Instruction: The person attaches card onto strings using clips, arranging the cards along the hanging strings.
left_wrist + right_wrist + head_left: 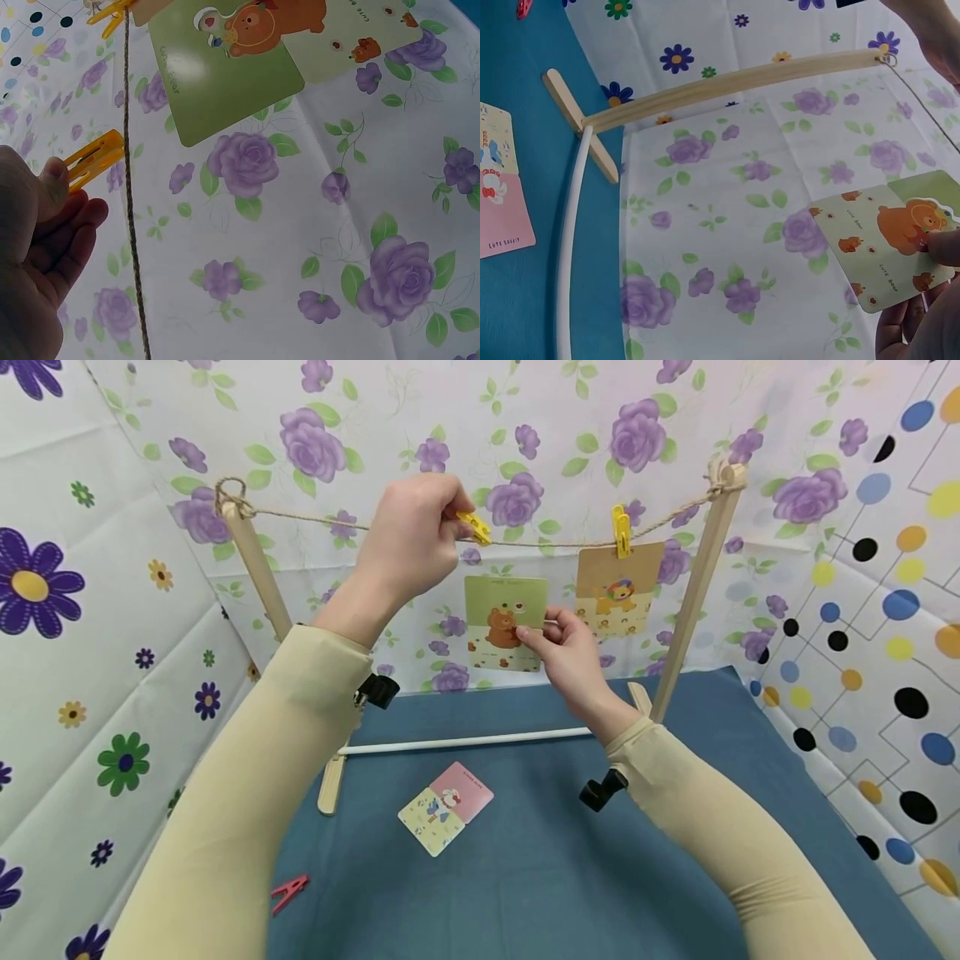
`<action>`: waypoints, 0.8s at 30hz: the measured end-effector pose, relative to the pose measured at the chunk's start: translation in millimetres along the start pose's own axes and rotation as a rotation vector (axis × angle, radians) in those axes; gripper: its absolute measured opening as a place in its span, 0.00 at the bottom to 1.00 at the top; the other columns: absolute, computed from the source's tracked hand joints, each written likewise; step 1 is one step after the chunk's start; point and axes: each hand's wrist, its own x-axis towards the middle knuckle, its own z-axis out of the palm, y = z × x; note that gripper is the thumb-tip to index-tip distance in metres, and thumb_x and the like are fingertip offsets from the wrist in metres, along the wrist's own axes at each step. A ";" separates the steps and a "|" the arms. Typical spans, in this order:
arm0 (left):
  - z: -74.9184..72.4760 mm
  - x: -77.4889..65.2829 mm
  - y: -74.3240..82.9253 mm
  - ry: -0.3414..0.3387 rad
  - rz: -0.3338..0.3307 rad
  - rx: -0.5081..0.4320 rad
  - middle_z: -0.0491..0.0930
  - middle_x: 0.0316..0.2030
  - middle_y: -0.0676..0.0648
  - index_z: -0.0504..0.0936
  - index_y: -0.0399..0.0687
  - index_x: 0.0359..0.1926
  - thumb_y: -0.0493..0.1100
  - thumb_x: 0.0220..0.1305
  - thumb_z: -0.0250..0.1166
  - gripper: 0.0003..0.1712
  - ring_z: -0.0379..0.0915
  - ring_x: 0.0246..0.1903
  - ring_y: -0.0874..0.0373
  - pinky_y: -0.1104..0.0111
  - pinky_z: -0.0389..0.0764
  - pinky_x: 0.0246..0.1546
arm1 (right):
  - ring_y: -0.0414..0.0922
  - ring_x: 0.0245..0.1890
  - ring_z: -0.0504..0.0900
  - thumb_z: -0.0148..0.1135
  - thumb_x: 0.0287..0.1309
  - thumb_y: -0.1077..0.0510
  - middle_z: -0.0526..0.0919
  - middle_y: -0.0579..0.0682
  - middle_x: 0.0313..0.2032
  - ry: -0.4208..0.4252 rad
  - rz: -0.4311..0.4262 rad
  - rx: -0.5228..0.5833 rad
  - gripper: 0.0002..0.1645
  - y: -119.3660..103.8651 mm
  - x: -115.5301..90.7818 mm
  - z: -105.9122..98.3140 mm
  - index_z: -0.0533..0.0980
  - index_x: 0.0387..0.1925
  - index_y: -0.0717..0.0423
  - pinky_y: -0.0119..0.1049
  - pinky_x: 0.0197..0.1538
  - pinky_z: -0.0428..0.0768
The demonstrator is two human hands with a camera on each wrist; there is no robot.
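Observation:
My left hand [416,531] pinches a yellow clothespin [476,528] at the twine [555,544]; in the left wrist view the clothespin [96,160] has its tip beside the line. Lower and to the right, my right hand [568,656] holds a green card with a brown bear [504,625] by its right edge, thumb on the front. The card's top edge is below the twine, apart from it. Right of it, a second yellow clothespin [622,531] hangs a brown lion card [618,589] from the twine.
Wooden posts [697,602] carry the twine, with a white rod [465,742] joining their feet. A pink and yellow rabbit card [446,808] and a red clothespin [289,893] lie on the blue cloth [540,860]. Flowered sheets stand behind and at left, a dotted one [862,610] at right.

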 end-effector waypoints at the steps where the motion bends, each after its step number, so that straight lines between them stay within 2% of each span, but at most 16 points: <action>1: 0.3 1.5 0.2 -0.013 -0.005 0.006 0.87 0.41 0.38 0.85 0.32 0.41 0.24 0.70 0.63 0.06 0.84 0.42 0.43 0.58 0.83 0.49 | 0.48 0.54 0.86 0.66 0.76 0.60 0.88 0.59 0.53 -0.001 -0.001 0.002 0.19 -0.5 0.2 0.5 0.76 0.63 0.60 0.40 0.55 0.80; 5: 1.5 6.4 1.8 -0.052 -0.022 0.012 0.87 0.42 0.38 0.84 0.31 0.41 0.24 0.71 0.61 0.06 0.84 0.42 0.45 0.59 0.83 0.48 | 0.48 0.53 0.85 0.65 0.76 0.60 0.87 0.59 0.51 -0.004 -0.006 0.015 0.18 -0.9 2.5 2.3 0.76 0.62 0.60 0.40 0.54 0.80; 13: 0.9 11.4 4.2 -0.102 -0.062 -0.001 0.87 0.43 0.38 0.85 0.31 0.43 0.25 0.71 0.62 0.06 0.81 0.38 0.48 0.61 0.81 0.44 | 0.49 0.55 0.86 0.66 0.76 0.59 0.88 0.59 0.53 0.006 -0.018 0.031 0.18 -3.9 9.0 8.2 0.76 0.62 0.59 0.42 0.58 0.79; 20: 1.2 10.8 -1.5 -0.123 -0.078 -0.031 0.87 0.43 0.37 0.85 0.30 0.44 0.25 0.71 0.64 0.05 0.83 0.38 0.48 0.61 0.83 0.44 | 0.48 0.51 0.86 0.66 0.76 0.60 0.88 0.57 0.50 0.027 -0.019 0.024 0.16 -4.2 11.2 10.5 0.77 0.59 0.59 0.39 0.47 0.76; 24: 1.2 8.7 -7.5 -0.118 -0.082 -0.036 0.88 0.43 0.36 0.85 0.30 0.43 0.24 0.71 0.64 0.05 0.83 0.38 0.47 0.60 0.83 0.44 | 0.47 0.51 0.85 0.66 0.76 0.60 0.88 0.57 0.49 0.030 -0.015 0.033 0.15 -3.4 12.4 10.2 0.77 0.59 0.59 0.38 0.45 0.74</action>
